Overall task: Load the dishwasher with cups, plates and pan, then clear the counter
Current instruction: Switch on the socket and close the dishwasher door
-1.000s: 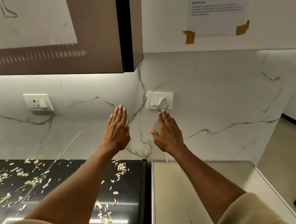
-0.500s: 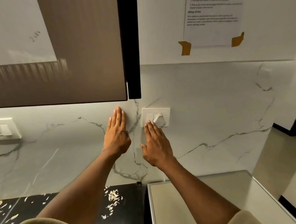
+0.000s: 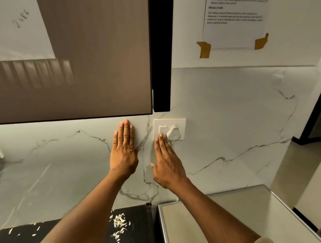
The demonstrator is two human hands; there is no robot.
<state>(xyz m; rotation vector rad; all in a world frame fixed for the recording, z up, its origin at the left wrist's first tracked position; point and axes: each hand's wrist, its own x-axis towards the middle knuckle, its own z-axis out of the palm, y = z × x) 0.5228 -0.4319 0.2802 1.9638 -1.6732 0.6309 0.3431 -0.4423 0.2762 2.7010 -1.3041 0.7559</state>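
Socket plate (image 3: 169, 129) on wall behind bench (image 3: 55, 235), just right of cabinet's (image 3: 95, 69) lower right corner; plug (image 3: 173, 133) in its right half; taped sheet (image 3: 234, 17) above; appliance top (image 3: 229, 221) right of bench

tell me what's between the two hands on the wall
In the head view, only bare marble backsplash with a grey vein lies between the left hand and the right hand. The switch plate sits at the right hand's fingertips, not between.

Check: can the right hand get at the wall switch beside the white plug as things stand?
Likely yes. The right hand lies flat, fingertips already at the switch; nothing sits between them, and the plug stands just to the side.
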